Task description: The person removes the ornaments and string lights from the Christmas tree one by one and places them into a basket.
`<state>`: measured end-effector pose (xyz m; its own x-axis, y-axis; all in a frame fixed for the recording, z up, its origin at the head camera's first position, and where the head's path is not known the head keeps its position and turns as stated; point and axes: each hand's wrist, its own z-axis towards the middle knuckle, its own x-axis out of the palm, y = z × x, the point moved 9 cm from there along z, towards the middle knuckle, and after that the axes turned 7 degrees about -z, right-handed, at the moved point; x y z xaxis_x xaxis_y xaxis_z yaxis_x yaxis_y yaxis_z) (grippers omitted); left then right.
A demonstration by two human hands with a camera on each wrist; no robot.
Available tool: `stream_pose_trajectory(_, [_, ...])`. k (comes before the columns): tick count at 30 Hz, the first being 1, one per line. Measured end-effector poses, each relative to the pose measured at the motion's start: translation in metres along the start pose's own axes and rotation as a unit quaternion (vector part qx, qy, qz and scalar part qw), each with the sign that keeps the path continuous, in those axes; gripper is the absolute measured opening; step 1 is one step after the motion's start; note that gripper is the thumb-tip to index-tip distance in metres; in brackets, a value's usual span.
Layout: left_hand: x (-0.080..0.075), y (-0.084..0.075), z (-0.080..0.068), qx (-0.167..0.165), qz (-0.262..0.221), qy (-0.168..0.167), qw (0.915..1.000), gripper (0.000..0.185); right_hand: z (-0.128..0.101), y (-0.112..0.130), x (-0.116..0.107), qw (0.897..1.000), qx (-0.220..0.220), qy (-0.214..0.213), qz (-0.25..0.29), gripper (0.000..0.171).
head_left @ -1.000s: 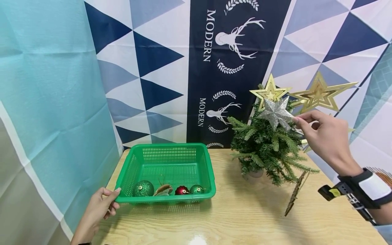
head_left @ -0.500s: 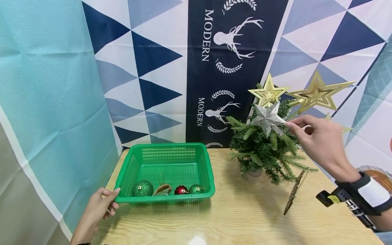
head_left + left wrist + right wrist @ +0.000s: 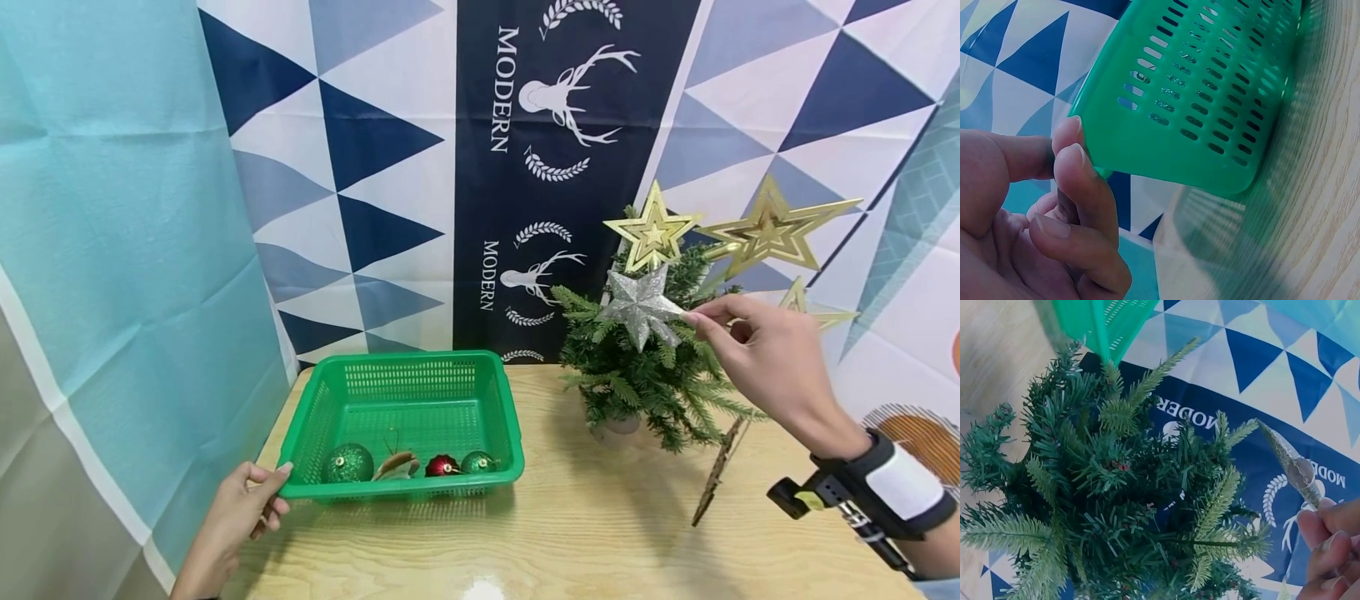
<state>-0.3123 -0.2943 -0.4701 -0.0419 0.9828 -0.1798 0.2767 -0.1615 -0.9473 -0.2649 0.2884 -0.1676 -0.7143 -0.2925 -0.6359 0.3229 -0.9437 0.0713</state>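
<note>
While my right hand (image 3: pixel 757 350) pinches the silver star (image 3: pixel 640 306) by one tip against the small tree (image 3: pixel 645 375), my left hand (image 3: pixel 236 517) grips the green basket (image 3: pixel 408 492) at its near corner on the counter (image 3: pixel 600 533). Left wrist: fingers (image 3: pixel 1079 187) curl on the rim. Right wrist: fingertips (image 3: pixel 1316 531) clamp the star's edge beside the branches

Upper print: I'm reading "MODERN", white letters running downward on the dark blue banner (image 3: pixel 551 167), beside a white stag head (image 3: pixel 570 96).
Lower print: "MODERN" again, smaller, next to a second stag (image 3: pixel 536 279).
Right wrist view: I catch "MODER" upside down on that banner (image 3: pixel 1191 412), rest hidden by tree (image 3: pixel 1104 506).
</note>
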Motion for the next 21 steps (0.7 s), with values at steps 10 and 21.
stream_pose_trajectory(10, [-0.001,0.001,-0.001,0.0,-0.002,-0.003,1.0,0.048,-0.003,0.007,0.006,1.0,-0.01,0.007,-0.005,0.005])
stream_pose_trajectory(21, [-0.001,0.0,0.001,0.001,0.001,0.001,1.0,0.049,-0.008,0.016,0.015,0.999,-0.031,0.009,0.004,0.007])
